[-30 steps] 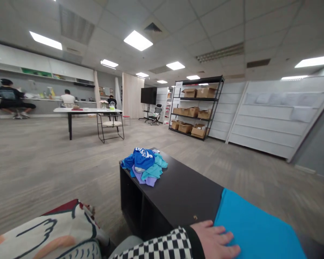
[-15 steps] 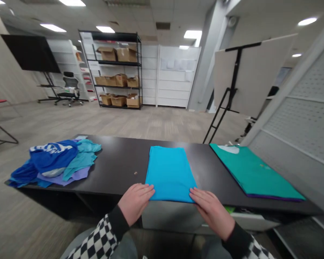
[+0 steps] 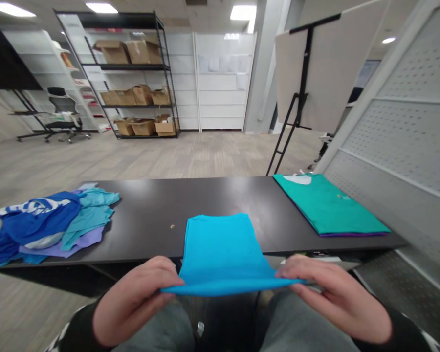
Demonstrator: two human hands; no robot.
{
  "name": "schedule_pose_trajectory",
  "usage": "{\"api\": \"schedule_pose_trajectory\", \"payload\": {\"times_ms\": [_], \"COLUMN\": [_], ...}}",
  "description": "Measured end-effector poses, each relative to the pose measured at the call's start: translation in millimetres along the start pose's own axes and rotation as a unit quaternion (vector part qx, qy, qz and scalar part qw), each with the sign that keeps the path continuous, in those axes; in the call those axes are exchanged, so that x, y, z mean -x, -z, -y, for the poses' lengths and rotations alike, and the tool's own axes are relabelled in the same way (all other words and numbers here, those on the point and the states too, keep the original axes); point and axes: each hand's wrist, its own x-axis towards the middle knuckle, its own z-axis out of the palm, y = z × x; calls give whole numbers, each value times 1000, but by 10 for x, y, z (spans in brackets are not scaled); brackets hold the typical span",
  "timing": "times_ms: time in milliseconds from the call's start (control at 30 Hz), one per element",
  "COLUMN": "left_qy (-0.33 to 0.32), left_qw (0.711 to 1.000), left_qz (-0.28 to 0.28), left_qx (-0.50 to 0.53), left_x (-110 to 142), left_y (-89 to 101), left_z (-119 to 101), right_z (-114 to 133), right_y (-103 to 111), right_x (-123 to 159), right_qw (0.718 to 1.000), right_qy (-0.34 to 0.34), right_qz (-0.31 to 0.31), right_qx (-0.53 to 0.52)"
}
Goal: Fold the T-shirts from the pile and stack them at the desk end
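Note:
A bright blue folded cloth, probably a garment [image 3: 220,249], lies partly on the dark table, its near edge pulled out past the table's front and lifted. At that edge's left corner, my left hand [image 3: 137,296] pinches the fabric between thumb and fingers. The right corner is pinched by my right hand [image 3: 333,293] in the same way. Between the two hands the near edge is stretched almost straight, while the far end still rests on the tabletop.
The dark table [image 3: 146,205] carries a loose heap of blue, teal and purple clothes [image 3: 55,220] at left. A neat stack topped by a green shirt [image 3: 333,205] lies at right, beside a perforated grey panel [image 3: 399,142]. Boxes fill a shelf rack [image 3: 132,66] behind.
Both hands have gone from lying on the cloth's near corners to pinching them. The near edge has been raised and drawn toward me, and the cloth has slid nearer. My view has shifted too.

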Motion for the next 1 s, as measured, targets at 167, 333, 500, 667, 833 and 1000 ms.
{"api": "schedule_pose_trajectory", "payload": {"times_ms": [167, 333, 500, 667, 833, 1000], "left_qy": [29, 132, 201, 216, 233, 265], "left_qw": [997, 991, 975, 950, 940, 928], "left_qz": [6, 23, 37, 71, 37, 10], "left_qx": [67, -10, -88, -213, -248, -261], "left_x": [-262, -624, -996, -1281, -1461, -1702], "left_y": [356, 385, 108, -53, 33, 123], "left_z": [-270, 370, 1497, 2241, 2587, 2873], "right_z": [172, -310, -1325, -1970, -2318, -2678], "right_y": [365, 299, -253, -673, -749, -771], "right_x": [-187, -771, -1182, -1393, -1666, -2018], "right_qw": [999, 985, 979, 975, 976, 964], "right_qy": [-47, -140, -184, -200, -172, -223], "right_qz": [0, 95, 80, 76, 71, 64], "right_qx": [-27, -38, 15, 57, 113, 133]}}
